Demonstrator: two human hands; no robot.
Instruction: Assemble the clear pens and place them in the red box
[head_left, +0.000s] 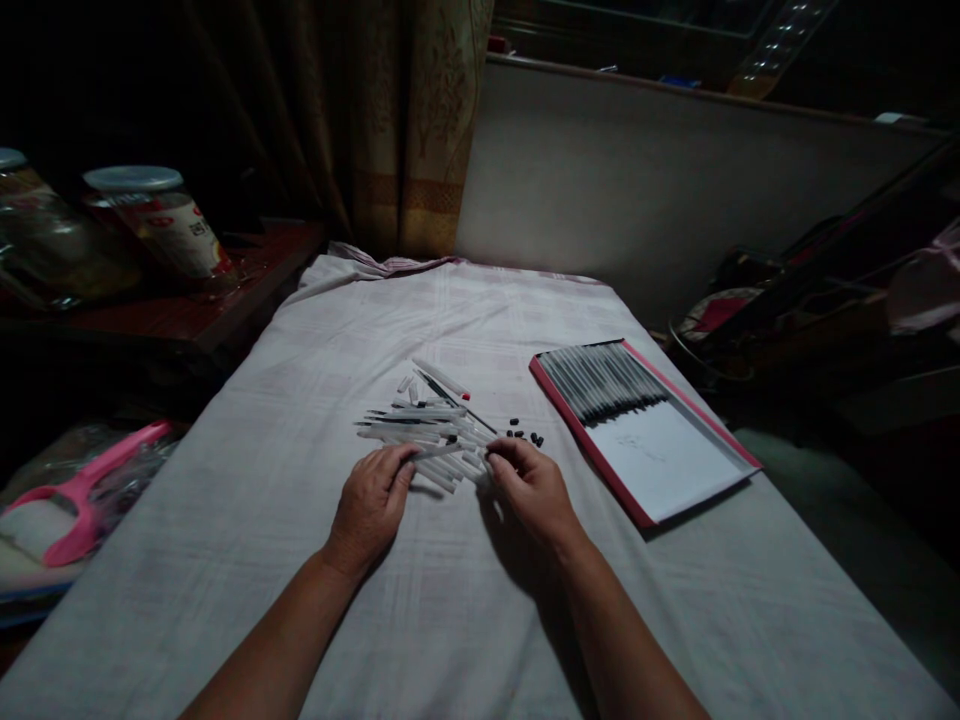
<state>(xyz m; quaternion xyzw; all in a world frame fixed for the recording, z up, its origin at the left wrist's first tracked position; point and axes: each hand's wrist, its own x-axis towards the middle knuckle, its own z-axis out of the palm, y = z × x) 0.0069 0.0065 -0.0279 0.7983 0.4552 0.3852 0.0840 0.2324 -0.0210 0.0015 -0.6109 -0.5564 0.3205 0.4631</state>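
Observation:
My left hand (375, 498) pinches one end of a translucent pen barrel (437, 453), which points right toward my other hand. Close by on the right, the thumb and fingertips of my right hand (531, 488) are pressed together; what they hold is too small to make out. Beneath and beyond both hands lies a loose pile of clear pen barrels (436, 474). Dark thin refills (387, 420) and a pen with a red end (442, 380) are mixed in at its far side. Several small black plugs (514, 434) lie just beyond my right hand.
A shallow red-edged box (592, 455) on the right holds a row of pens (600, 380) with black ends. A whitish checked cloth (300, 560) covers the table. Jars (169, 225) stand on a dark red cabinet at left, above a pink plastic handle (82, 490).

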